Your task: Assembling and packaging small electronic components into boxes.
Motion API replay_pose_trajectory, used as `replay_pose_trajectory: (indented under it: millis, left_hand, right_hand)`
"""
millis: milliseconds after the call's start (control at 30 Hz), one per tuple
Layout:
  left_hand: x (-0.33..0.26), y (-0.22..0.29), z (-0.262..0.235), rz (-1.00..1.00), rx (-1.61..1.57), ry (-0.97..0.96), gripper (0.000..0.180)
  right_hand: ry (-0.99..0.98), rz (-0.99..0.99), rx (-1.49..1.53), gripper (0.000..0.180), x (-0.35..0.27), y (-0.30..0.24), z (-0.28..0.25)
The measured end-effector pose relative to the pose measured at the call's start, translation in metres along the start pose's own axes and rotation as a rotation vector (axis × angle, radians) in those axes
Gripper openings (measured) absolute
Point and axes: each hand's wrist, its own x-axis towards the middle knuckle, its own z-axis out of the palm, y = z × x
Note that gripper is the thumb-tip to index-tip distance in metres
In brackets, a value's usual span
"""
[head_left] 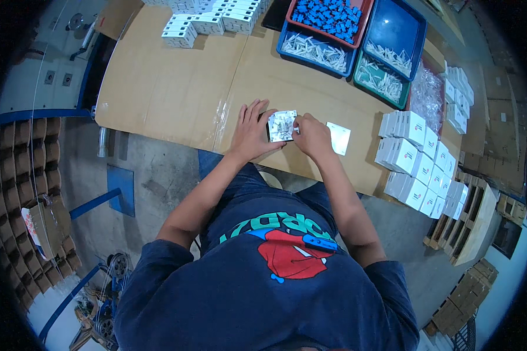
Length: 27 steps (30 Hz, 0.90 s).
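Note:
A small square white plate with fittings on its face [281,125] lies on the cardboard-covered table [175,93] near its front edge. My left hand [253,131] rests flat on the table with fingers spread, touching the plate's left side. On the plate's right edge, my right hand [312,136] has its fingers pinched closed. Just right of that hand, another flat white square plate [338,138] lies on the table.
Stacks of small white boxes [418,161] stand at the right; more boxes [208,17] sit at the far edge. Blue and green trays [392,35] hold white parts, a red tray [328,16] holds blue parts. Wooden pallets [471,216] lie right, cardboard stacks [23,175] left.

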Motion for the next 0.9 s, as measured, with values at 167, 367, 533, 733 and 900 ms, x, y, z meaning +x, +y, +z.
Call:
replay_pose_trajectory:
  millis: [167,367,533,733,900]
  left_hand:
    - [0.0,0.0,-0.001,-0.012,0.005,-0.011,0.09]
    - [0.0,0.001,-0.002,-0.008,-0.005,-0.01,0.091]
    - [0.0,0.001,-0.001,-0.011,0.0,-0.011,0.092]
    - [0.0,0.001,-0.002,-0.019,0.015,-0.022,0.091]
    - [0.0,0.0,0.0,-0.022,0.022,-0.025,0.091]
  right_hand:
    - [0.004,0.018,0.036,0.018,-0.001,-0.001,0.0]
    - [0.093,0.037,0.095,0.016,-0.001,-0.004,-0.002]
    - [0.115,0.079,0.169,0.014,-0.005,0.004,-0.01]
    - [0.231,0.154,0.259,0.016,-0.018,0.022,-0.018]
    - [0.208,0.116,0.397,0.017,-0.022,0.01,-0.007]
